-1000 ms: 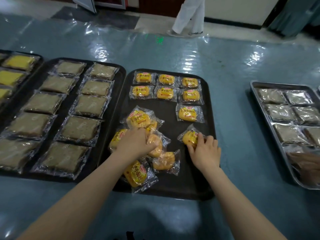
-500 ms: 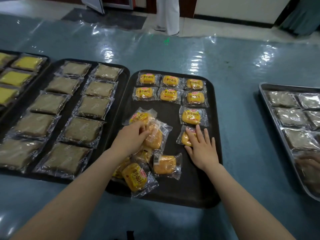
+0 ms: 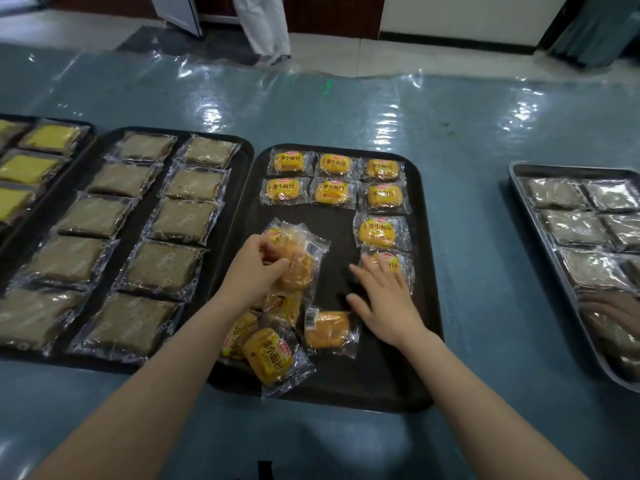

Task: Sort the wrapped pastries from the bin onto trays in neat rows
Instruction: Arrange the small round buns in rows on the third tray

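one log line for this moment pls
left hand grips pile pastry | right hand flat on placed pastry | black tray part filled

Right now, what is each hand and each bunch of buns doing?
left hand: gripping a wrapped bun from the loose pile
right hand: fingers flat on the fourth bun of the right column
loose pile: jumbled, unsorted
far rows: neat, label up
black tray: partly filled

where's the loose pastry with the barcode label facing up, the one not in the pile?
Head view: the barcode-up pastry lies on the black middle tray, near its front, just right of the loose pile and beside the right hand.
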A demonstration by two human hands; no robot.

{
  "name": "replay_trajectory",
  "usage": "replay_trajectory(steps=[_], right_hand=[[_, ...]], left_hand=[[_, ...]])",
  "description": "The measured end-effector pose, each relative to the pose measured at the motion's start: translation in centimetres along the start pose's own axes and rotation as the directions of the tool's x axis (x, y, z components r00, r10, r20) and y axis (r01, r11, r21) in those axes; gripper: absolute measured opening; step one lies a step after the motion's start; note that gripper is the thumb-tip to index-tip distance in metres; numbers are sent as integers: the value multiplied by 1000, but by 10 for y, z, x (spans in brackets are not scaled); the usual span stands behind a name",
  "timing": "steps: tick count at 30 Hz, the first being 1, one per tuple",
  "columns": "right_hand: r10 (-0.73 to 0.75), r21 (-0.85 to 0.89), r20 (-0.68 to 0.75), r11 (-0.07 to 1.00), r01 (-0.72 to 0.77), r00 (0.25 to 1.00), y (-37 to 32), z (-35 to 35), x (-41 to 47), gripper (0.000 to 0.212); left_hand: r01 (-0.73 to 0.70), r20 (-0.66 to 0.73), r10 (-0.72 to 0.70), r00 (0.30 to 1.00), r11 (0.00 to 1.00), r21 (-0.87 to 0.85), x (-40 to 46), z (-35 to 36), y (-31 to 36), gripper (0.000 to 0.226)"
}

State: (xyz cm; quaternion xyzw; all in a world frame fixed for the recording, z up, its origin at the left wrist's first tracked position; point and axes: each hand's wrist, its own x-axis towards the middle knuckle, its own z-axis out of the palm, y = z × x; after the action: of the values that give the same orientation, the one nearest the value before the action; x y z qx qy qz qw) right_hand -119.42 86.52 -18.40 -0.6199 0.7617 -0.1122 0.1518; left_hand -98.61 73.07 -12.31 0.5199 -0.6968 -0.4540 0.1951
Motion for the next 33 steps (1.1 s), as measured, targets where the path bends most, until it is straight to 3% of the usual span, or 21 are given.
replay_trajectory(steps=[3,6,10,14,16,19,22,25,28,33], right_hand=[[-100,89,131,992,89,986,-17,5,-18,70],[-36,120,141,993,19,989,-24,12,-32,59],[156,175,20,972,-157,988,-20,4,-44,59],[258,57,-265,966,-251,929,-8,-5,-58,45],[199,9,-292,979,-205,935,-4,-8,-70,44],[-23,-44,-145,999,17,989,-1,-4,-95,48],[-64,29,-54,997,65,996,0,3,-118,44],[24,137,-109,991,-9,994,1,7,-129,41],[240,218,-153,954,-204,959,0,10,-133,43],[359,294,-49,897,-330,932,-8,18,-129,52]], left_hand=[[58,28,-56,998,993,-98,-6,-2,-3,36],[62,35,-58,998,992,-113,-12,-3,-6,36],[106,44,-100,994,981,-161,-20,-3,-8,44],[104,69,-95,993,984,-143,-27,1,-7,47],[95,74,-87,993,989,-110,-31,4,-7,45],[85,79,-78,994,992,-89,-36,7,-8,43],[57,72,-50,996,994,-98,-41,10,-9,42],[29,75,-22,997,995,-98,-45,13,-8,44],[5,97,5,995,995,-101,-48,13,-6,46],[11,100,5,995,987,-158,-51,6,-8,47]])
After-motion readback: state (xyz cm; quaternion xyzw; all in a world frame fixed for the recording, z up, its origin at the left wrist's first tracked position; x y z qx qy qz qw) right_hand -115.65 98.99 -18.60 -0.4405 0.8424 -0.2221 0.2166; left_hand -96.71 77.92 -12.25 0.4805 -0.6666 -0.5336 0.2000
